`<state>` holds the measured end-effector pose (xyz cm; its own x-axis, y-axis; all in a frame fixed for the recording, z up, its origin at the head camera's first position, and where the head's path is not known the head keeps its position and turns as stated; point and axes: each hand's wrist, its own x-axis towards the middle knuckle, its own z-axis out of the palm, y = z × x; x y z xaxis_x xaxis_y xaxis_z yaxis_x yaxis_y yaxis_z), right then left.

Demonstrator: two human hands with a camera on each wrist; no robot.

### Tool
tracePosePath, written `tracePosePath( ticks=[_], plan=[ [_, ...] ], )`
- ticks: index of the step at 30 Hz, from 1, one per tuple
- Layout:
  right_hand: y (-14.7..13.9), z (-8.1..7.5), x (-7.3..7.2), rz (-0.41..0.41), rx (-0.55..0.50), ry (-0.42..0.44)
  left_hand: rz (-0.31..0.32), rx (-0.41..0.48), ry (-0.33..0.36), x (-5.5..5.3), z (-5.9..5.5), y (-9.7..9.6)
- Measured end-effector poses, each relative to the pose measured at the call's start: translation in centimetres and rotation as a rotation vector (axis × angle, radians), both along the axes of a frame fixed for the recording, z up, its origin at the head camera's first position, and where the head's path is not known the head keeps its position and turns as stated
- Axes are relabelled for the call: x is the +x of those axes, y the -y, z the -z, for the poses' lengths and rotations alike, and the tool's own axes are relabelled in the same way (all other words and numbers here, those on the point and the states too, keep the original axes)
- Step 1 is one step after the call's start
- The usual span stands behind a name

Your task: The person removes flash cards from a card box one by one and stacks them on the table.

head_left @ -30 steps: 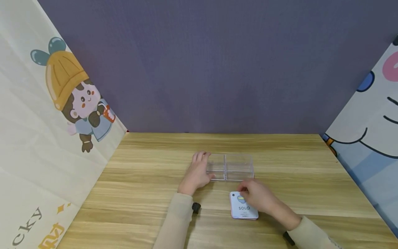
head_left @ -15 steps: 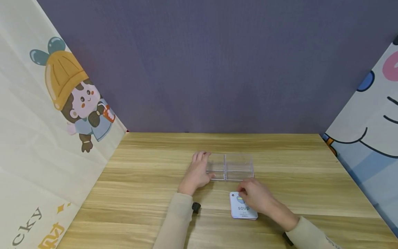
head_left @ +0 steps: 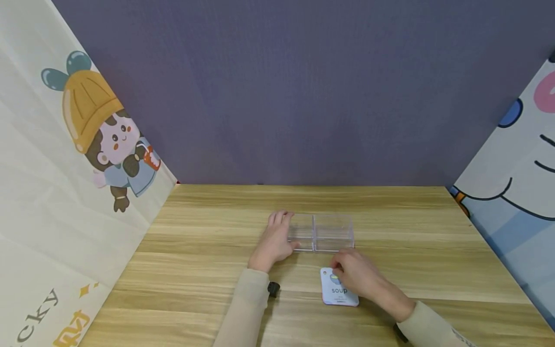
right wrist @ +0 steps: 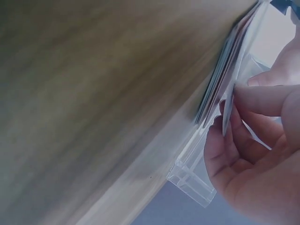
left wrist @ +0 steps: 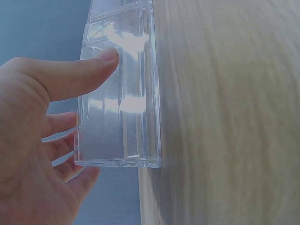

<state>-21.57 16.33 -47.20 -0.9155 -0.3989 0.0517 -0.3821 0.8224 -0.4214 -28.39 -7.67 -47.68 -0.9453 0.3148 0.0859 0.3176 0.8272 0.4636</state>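
Note:
A clear plastic box (head_left: 333,233) with a divider across its middle sits on the wooden table. My left hand (head_left: 274,242) grips its left end, thumb over the near wall and fingers behind, as the left wrist view also shows. In front of the box lies a small stack of flashcards (head_left: 340,295), the top one printed "soup" with a bowl and punched at one corner. My right hand (head_left: 359,274) pinches the top card's upper right edge between thumb and fingers. In the right wrist view, several layered cards (right wrist: 224,70) show beneath the pinched one.
The wooden table (head_left: 208,270) reaches back to a dark purple-grey panel (head_left: 269,96). A white cloth (head_left: 39,202) with a cartoon figure hangs at left, and another printed cloth (head_left: 511,173) at right.
The top card and my right hand have shifted very slightly left, and the stack's lower right edges look more lined up. My left hand and the box have stayed still.

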Motion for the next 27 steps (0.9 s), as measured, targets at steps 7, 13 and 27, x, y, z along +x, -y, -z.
tracePosePath(
  ticks=[7, 13, 27],
  plan=[
    [0.05, -0.1, -0.03, -0.013, 0.013, 0.015, 0.003, -0.001, -0.002, 0.01, -0.08, -0.02],
    [-0.03, -0.01, -0.21, -0.054, 0.036, -0.008, 0.002, -0.009, 0.0, -0.02, -0.04, -0.04],
    [-0.36, 0.2, -0.56, -0.082, 0.07, -0.004, -0.004, -0.01, 0.019, -0.02, 0.0, -0.17]
  ],
)
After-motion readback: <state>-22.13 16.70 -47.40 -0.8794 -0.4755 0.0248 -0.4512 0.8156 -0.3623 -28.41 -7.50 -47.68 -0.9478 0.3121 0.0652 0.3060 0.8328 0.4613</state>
